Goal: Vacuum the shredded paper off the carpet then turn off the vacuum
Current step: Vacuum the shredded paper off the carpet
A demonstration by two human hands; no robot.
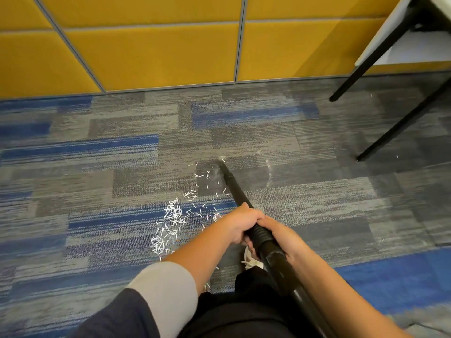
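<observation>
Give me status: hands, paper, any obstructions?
Both grip the vacuum hose: left hand ahead, right hand behind. Its nozzle at the far edge of the shredded paper; most lies left of the hose. Off right, table legs, out of the way.

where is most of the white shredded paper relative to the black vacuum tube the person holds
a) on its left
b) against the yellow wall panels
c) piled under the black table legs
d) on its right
a: the white shredded paper is scattered over the blue and grey carpet to the left of the black vacuum tube, with only a stray piece or two on the right.
</observation>
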